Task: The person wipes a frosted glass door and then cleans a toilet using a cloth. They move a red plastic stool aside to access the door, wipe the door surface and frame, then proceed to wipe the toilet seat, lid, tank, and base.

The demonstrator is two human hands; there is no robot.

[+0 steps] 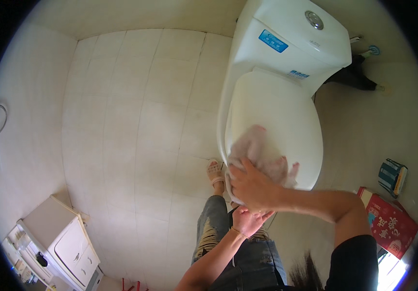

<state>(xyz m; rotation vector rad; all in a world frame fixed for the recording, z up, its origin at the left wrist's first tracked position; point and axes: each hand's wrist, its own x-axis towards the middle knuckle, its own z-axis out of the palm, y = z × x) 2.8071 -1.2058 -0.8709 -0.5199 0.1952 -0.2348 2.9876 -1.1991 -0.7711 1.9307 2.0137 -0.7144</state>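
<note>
A pinkish-grey cloth (250, 145) lies bunched and slightly blurred over the front left part of the closed white toilet lid (277, 111). My right hand (252, 186) presses on the cloth, its fingers curled into the fabric near the lid's left edge. Just below the right wrist is my left hand (249, 221), in front of the toilet and close to my legs. Some of its fingers stretch to the right with nothing seen in them; the right hand partly covers the others.
The toilet tank (296, 36) has a round silver flush button (314, 20) on top. A black object (357, 75) sits behind it at right. A red box (391, 223) and a green package (392, 177) are at far right. A white cabinet (68, 242) stands lower left.
</note>
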